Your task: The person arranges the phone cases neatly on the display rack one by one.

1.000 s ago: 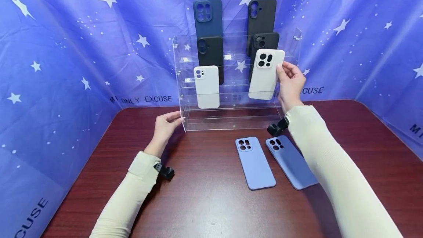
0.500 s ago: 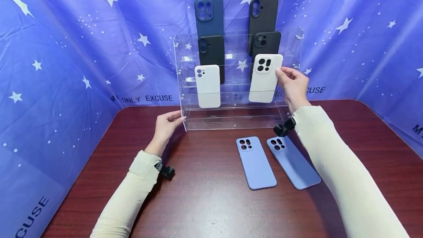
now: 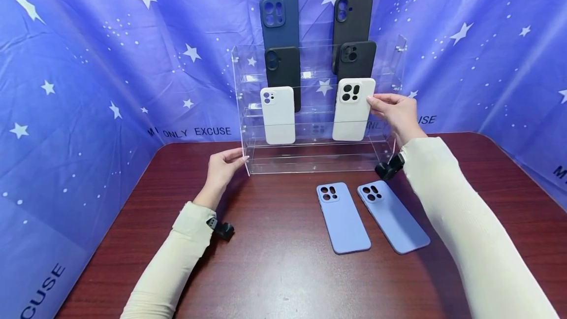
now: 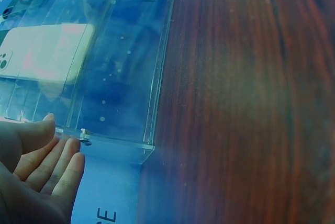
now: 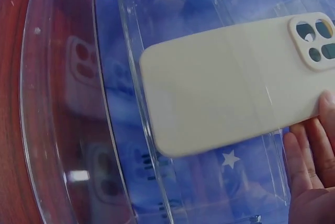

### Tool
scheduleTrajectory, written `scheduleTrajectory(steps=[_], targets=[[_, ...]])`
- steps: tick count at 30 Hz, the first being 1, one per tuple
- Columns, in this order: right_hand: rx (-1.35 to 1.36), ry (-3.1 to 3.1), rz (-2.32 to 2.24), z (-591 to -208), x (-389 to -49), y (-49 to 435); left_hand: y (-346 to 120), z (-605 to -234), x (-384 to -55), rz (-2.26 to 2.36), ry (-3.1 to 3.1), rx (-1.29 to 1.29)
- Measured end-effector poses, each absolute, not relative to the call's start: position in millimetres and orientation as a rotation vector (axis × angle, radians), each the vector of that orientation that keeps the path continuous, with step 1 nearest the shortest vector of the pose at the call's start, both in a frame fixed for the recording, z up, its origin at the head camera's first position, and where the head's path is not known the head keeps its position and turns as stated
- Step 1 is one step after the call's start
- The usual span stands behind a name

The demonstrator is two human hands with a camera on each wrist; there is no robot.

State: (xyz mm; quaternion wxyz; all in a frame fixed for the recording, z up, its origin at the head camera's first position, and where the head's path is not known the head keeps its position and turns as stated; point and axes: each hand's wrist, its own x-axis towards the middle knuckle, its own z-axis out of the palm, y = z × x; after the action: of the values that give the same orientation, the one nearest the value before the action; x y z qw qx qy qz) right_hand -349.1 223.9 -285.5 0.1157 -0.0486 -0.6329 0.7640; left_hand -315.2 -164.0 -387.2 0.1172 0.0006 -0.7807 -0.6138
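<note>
A clear acrylic tiered display stand (image 3: 310,164) stands on the table. My left hand (image 3: 223,169) holds its left side panel near the base, thumb over the edge (image 4: 49,122) and fingers along the outside. At the stand's right, my right hand (image 3: 396,112) pinches a white phone case (image 3: 352,112) by its upper right edge. The case stands nearly upright on a lower tier, its bottom behind the clear front lip. In the right wrist view, my thumb lies on the face of the white case (image 5: 220,82), below the camera cutouts, with the fingers behind.
Another white case (image 3: 278,117) stands at the left on the same tier. Behind are black cases (image 3: 283,65), (image 3: 358,58), (image 3: 353,16) and a dark blue case (image 3: 281,16). Two light blue cases (image 3: 343,218), (image 3: 394,218) lie on the table. A starry curtain (image 3: 102,63) hangs around.
My right hand has lowered the white case and brought it more upright, shifting it slightly left onto its tier. My left hand has stayed at the stand's side.
</note>
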Motion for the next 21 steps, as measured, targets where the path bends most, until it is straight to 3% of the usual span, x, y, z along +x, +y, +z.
scheduleTrajectory(steps=[21], targets=[[-0.091,-1.660,2.305,-285,-334,232,-165,-391,-319,-1.798,-2.296,0.019]])
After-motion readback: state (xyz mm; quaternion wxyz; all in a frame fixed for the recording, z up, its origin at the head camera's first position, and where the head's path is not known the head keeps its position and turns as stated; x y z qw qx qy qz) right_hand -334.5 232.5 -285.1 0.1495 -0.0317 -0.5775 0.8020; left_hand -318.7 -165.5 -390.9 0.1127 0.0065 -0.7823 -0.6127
